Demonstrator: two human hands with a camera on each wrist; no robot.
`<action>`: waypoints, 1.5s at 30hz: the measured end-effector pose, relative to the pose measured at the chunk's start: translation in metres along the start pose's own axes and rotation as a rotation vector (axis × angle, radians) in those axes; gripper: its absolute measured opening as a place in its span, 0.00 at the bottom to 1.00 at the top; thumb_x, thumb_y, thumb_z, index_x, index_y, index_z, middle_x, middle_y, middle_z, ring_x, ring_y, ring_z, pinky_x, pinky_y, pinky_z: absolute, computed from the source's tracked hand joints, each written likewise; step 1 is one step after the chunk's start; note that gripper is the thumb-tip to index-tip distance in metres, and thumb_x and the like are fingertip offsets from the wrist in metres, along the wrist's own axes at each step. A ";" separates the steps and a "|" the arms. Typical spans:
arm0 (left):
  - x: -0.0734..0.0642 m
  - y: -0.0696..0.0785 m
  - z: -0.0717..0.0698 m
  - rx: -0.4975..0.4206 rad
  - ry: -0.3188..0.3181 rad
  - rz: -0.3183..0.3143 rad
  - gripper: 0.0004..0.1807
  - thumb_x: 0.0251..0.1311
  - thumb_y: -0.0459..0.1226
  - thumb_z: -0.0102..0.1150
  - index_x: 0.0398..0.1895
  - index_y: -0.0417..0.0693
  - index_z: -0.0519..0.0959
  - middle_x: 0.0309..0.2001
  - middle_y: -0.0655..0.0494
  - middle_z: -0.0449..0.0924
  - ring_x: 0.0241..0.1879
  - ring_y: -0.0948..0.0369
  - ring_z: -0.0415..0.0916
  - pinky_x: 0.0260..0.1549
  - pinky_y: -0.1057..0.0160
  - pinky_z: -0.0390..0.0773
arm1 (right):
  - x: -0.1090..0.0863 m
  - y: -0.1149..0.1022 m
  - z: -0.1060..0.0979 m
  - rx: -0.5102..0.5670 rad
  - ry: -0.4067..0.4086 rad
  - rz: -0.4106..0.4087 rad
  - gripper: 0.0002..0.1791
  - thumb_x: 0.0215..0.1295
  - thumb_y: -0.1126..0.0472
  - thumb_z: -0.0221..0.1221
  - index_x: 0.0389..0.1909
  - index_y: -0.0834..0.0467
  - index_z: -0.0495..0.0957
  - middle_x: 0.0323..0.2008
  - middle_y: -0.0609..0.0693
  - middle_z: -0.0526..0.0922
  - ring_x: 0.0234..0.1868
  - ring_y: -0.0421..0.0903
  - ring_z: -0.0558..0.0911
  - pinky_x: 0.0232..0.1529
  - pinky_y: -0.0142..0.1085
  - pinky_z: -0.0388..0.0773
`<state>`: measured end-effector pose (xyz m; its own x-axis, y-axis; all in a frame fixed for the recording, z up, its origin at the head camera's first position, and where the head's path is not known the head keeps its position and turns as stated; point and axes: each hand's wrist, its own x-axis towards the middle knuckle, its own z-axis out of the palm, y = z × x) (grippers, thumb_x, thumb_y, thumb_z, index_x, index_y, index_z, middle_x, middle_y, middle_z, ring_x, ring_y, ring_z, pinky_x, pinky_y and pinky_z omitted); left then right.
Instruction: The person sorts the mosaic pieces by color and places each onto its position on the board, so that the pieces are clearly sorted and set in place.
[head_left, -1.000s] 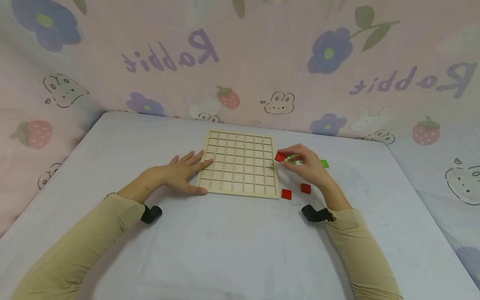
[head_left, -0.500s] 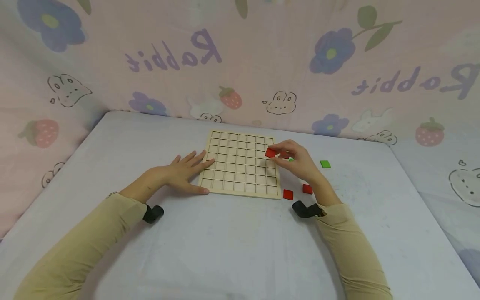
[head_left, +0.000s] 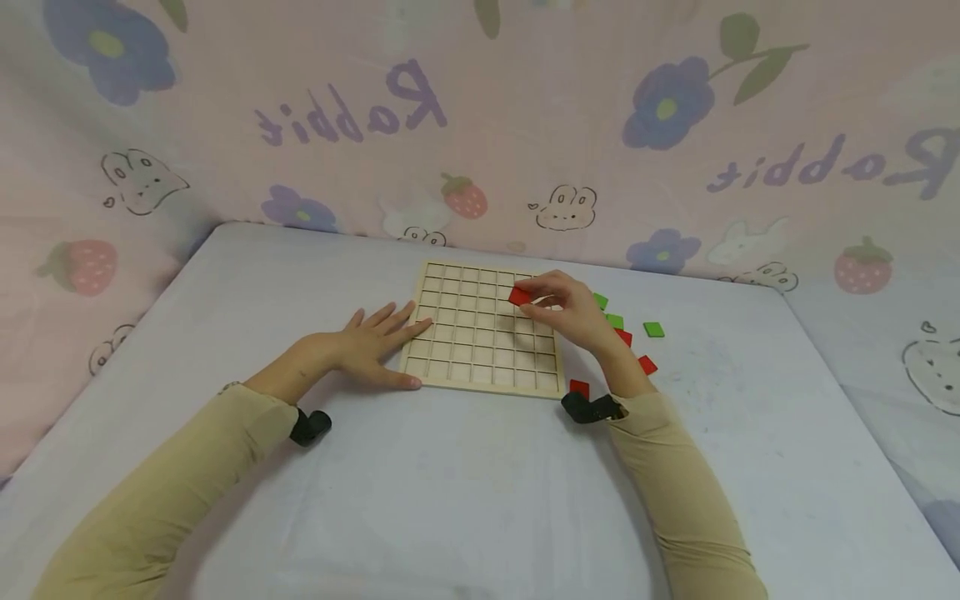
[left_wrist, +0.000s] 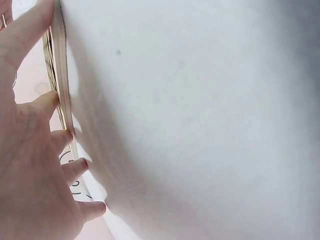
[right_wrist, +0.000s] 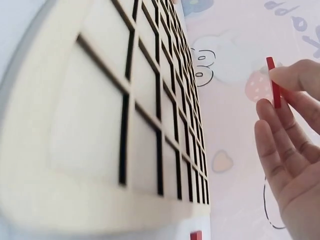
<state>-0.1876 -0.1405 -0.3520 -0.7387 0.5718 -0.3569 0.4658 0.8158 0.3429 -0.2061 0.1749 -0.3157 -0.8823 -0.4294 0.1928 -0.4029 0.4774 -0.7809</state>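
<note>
A pale wooden grid board [head_left: 480,388] with square recesses lies on the white table. My left hand [head_left: 369,346] rests spread at its left edge, fingers straight, the index fingertip over the frame; the left wrist view shows the thumb and fingers along the board's side. Above the right part of the grid, my right hand [head_left: 566,310] pinches a thin red square tile [head_left: 520,296] between thumb and fingers. In the right wrist view that tile [right_wrist: 274,82] appears edge-on, raised off the board, with the other fingers loosely bent below it.
Right of the board lie loose tiles: a green tile [head_left: 654,330] farthest out, a green tile [head_left: 614,321] and several others near the right wrist. One red tile [head_left: 579,388] sits by the board's near right corner, partly behind the black wrist camera [head_left: 588,408]. A printed curtain [head_left: 495,108] hangs behind.
My right hand has carried the red tile leftward from beside the board to over the grid, uncovering loose green and red tiles. The left hand has stayed at the board's left edge.
</note>
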 end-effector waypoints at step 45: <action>0.003 0.004 -0.003 0.031 -0.028 -0.016 0.51 0.59 0.63 0.52 0.77 0.57 0.38 0.77 0.45 0.25 0.75 0.40 0.24 0.66 0.30 0.32 | 0.069 0.025 0.061 -0.020 -0.128 0.111 0.19 0.62 0.61 0.63 0.55 0.57 0.79 0.51 0.54 0.79 0.50 0.50 0.79 0.54 0.43 0.76</action>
<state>-0.1897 -0.1353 -0.3488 -0.7322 0.5609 -0.3863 0.4696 0.8266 0.3102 -0.2623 0.1106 -0.3584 -0.8838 -0.4670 0.0277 -0.3108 0.5420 -0.7808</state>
